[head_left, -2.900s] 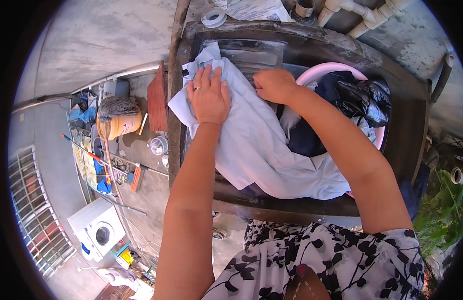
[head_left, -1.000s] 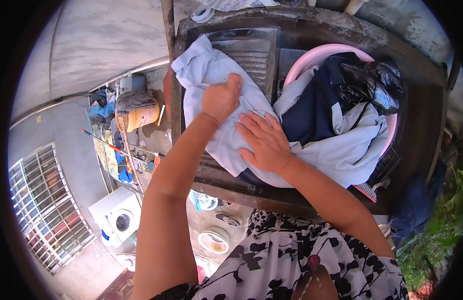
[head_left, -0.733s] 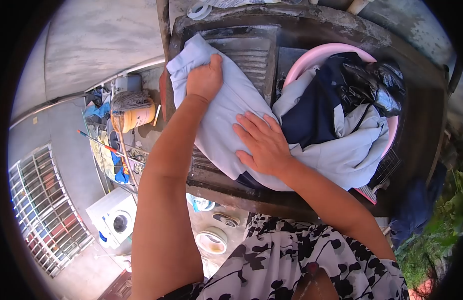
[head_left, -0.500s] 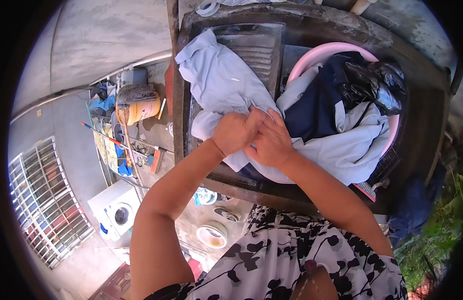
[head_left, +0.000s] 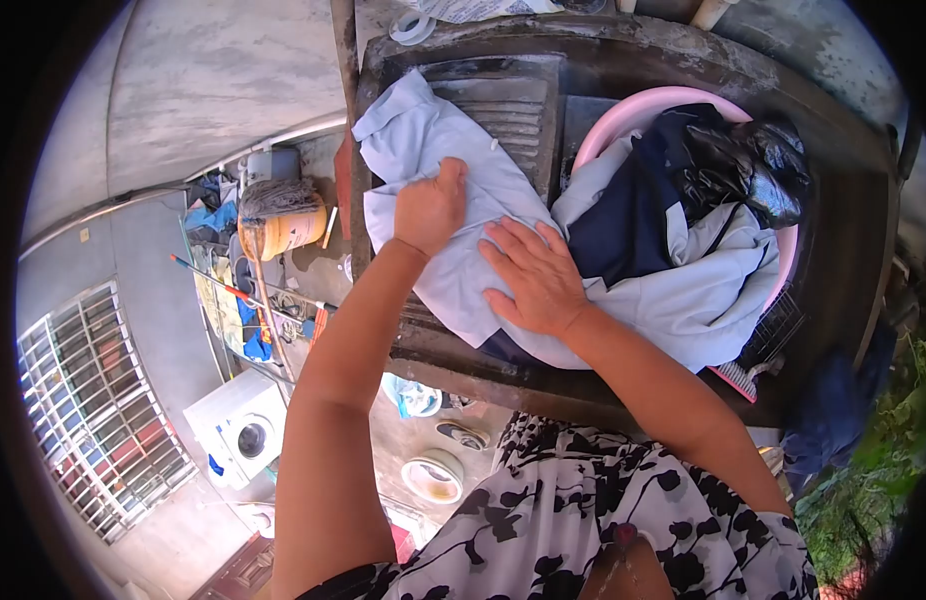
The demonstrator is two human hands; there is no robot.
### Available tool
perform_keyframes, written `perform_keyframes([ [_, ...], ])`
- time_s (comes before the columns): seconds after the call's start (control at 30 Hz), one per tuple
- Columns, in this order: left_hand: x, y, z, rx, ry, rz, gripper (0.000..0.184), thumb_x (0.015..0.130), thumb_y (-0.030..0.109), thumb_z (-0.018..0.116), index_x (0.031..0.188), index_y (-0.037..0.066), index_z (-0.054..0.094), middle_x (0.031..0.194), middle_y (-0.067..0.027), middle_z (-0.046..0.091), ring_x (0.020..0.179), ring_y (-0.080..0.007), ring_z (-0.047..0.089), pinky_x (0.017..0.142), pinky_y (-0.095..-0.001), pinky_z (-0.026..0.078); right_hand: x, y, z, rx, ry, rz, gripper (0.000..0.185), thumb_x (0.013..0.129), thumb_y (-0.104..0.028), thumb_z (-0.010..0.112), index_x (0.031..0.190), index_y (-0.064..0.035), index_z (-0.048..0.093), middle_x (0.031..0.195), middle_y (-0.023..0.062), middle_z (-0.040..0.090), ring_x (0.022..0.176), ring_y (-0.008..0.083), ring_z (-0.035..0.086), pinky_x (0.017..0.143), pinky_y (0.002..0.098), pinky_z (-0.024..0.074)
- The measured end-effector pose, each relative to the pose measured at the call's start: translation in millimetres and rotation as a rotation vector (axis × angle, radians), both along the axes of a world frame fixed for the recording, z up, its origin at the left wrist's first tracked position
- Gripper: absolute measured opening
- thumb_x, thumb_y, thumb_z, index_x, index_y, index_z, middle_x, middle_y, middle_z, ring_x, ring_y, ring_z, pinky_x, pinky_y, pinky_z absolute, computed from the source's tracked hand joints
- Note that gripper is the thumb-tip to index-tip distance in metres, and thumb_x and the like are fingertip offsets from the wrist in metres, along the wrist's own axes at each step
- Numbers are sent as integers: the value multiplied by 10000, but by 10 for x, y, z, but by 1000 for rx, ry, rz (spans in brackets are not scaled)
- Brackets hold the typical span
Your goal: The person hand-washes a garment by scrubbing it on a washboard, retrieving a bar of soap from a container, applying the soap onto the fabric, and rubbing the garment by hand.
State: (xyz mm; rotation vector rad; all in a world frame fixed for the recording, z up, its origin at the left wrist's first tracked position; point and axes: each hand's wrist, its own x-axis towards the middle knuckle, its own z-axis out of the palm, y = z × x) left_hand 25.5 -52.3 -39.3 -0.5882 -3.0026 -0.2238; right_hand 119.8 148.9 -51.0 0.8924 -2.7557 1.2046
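Note:
A wet pale blue-grey garment [head_left: 403, 120] with navy parts stretches over a ribbed stone washboard [head_left: 508, 115] and runs right into a pink basin [head_left: 623, 115]. My left hand [head_left: 430, 208] is closed in a fist on the cloth over the washboard; whatever its fingers grip is hidden. Lower and to the right, my right hand [head_left: 536, 275] lies flat on the same garment with fingers spread. A small white bit [head_left: 494, 144] sits near the cloth's upper edge. Dark shiny wet fabric [head_left: 748, 165] fills the basin's upper right.
The dark stone sink slab [head_left: 833, 260] surrounds washboard and basin. At its front right edge lies a scrub brush [head_left: 738, 380]. A roll of tape [head_left: 411, 28] rests at the back left. Beyond on the floor are a washing machine [head_left: 238, 430], a yellow bucket [head_left: 283, 225] and a mop.
My hands have come apart. The left moved up and left over the cloth as a fist, while the right stayed near its place and its fingers spread flat. The garment's left part shifted.

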Motion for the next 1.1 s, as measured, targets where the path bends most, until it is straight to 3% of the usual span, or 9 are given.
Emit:
perform_keyframes([
  [0.17,-853,-197,154,-171,123,441,120,897,163,586,1001,115,553,672,-118,649,636,-356,649,574,-508,486,18,11,-47,-17,-14,13,590,797,-380,661,1301,-90,562,1442,86,465,1353,254,399,1113,465,259],
  [0.2,-853,-195,190,-173,117,441,120,897,163,586,1001,115,553,672,-118,649,636,-356,649,574,-508,486,26,10,-47,-14,3,3,584,799,-392,656,1289,-85,569,1431,87,473,1353,251,394,1120,462,255],
  [0.27,-920,-184,323,-56,530,116,126,831,129,647,944,114,594,767,-101,650,711,-335,634,626,-466,494,-4,-10,-28,-19,32,-11,580,802,-403,651,1277,-80,576,1420,89,481,1353,247,389,1127,459,250],
  [0.3,-854,1,390,-22,518,-4,143,775,104,684,903,110,620,824,-89,632,750,-316,614,656,-437,492,-8,-7,-33,-25,17,-4,584,796,-391,659,1285,-85,571,1430,87,474,1350,254,397,1117,467,261],
  [0.37,-662,415,354,91,189,-127,149,811,130,667,944,91,613,820,-109,623,779,-319,637,684,-433,511,10,9,-40,-22,-4,4,590,790,-380,667,1294,-90,566,1441,86,467,1348,260,404,1106,476,273],
  [0.5,-718,760,42,45,-355,202,233,818,206,693,993,60,642,941,-168,696,907,-363,667,805,-433,516,-4,-9,-51,-22,11,4,589,782,-377,671,1284,-86,572,1431,88,474,1343,264,408,1100,481,281],
  [0.83,-781,994,66,-46,-431,380,229,765,224,661,931,70,696,964,-190,711,961,-350,680,859,-423,526,20,-5,-47,23,41,-2,565,803,-412,644,1259,-82,593,1415,81,486,1358,238,377,1124,459,253],
  [0.93,-769,1019,43,-104,-415,439,346,735,246,688,1011,39,702,1029,-196,710,992,-324,687,852,-418,545,23,-7,-36,42,31,-5,570,805,-421,642,1264,-87,593,1424,77,480,1363,237,372,1128,459,249],
  [1.1,-814,906,15,-97,-320,462,301,738,254,680,949,40,696,933,-168,720,938,-317,699,816,-409,550,26,-15,-40,40,39,-4,570,805,-424,643,1264,-88,596,1421,74,486,1367,234,366,1131,455,247],
])
